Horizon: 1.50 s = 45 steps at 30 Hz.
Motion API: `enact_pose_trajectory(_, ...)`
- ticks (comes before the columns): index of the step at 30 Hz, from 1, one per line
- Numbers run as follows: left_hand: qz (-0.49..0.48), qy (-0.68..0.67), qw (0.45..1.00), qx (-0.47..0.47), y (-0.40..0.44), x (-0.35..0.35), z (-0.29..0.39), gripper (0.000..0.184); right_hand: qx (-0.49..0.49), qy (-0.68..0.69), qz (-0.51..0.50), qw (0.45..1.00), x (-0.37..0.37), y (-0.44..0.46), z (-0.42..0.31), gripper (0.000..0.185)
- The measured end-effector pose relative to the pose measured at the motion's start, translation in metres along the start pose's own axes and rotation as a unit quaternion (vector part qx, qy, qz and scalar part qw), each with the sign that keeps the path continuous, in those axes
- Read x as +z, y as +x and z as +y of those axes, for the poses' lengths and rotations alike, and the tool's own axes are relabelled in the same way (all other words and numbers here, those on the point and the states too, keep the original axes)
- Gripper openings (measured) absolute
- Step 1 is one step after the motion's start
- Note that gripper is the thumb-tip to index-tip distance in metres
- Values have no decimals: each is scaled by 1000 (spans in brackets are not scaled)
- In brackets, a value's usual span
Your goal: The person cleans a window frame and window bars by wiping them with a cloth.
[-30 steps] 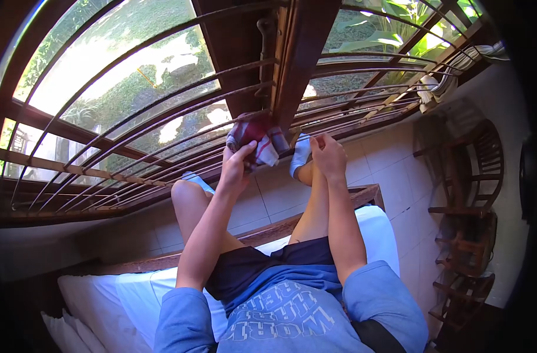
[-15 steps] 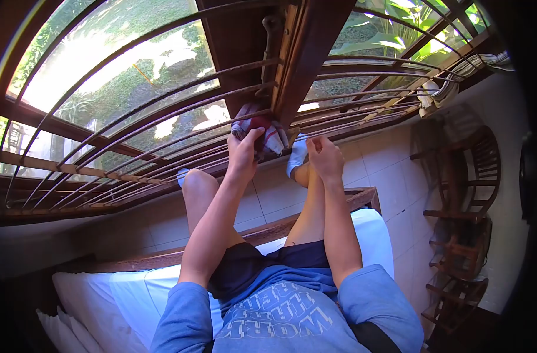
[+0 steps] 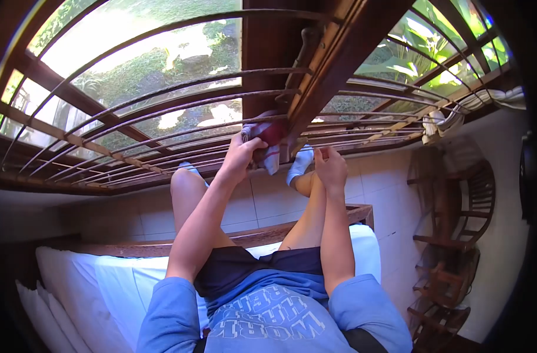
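A bunched cloth (image 3: 269,134) in red, white and grey is pressed against the window bars at the foot of the wooden window post (image 3: 324,65). My left hand (image 3: 242,157) is closed on it, thumb on top; part of the cloth lies behind the bars. To the right, my right hand (image 3: 331,169) is raised beside the lower window bars (image 3: 362,136). Its thumb and fingertips are pinched together near a bar; whether they grip the bar or something small is hidden.
I sit on a bed with a white sheet (image 3: 133,282) and a wooden frame edge (image 3: 162,248). Glass panes lie behind the bars. A tied pale curtain (image 3: 442,123) hangs at the right. Wooden chairs (image 3: 456,206) stand on the tiled floor (image 3: 392,194).
The view has shifted, so the window post sits farther right. My left hand has turned slightly on the cloth, and more of its red part shows. My right hand stays pinched near the bars.
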<state>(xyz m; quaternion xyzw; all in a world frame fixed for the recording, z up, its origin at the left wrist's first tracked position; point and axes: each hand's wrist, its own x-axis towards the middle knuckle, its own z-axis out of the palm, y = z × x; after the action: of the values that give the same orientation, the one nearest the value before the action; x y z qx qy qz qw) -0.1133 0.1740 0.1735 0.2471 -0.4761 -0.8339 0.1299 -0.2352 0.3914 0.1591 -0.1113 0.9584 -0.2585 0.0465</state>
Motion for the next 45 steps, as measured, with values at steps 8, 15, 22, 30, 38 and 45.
enact_pose_trajectory(8, -28, -156, 987, -21, -52, -29, 61, 28, -8, 38, -5, 999, -3, -1, 5, 36)
enact_pose_trajectory(15, 7, -194, 981, 1, -39, -18, 83, 20, -30, 33, -5, 999, 2, -2, 7, 36)
enact_pose_trajectory(22, 82, -64, 994, 34, 19, -6, 77, 17, 2, 37, -17, 999, -6, -5, 8, 34)
enact_pose_trajectory(30, 128, 365, 922, -6, 33, 17, 97, 28, -10, 22, -5, 1000, -2, -1, 13, 34)
enact_pose_trajectory(38, 39, 499, 865, -20, 68, 28, 106, 28, -12, 45, -25, 999, -4, 1, 5, 35)
enact_pose_trajectory(45, -61, 520, 851, -42, 99, 23, 94, 36, -23, 37, -38, 998, 2, 3, -4, 35)
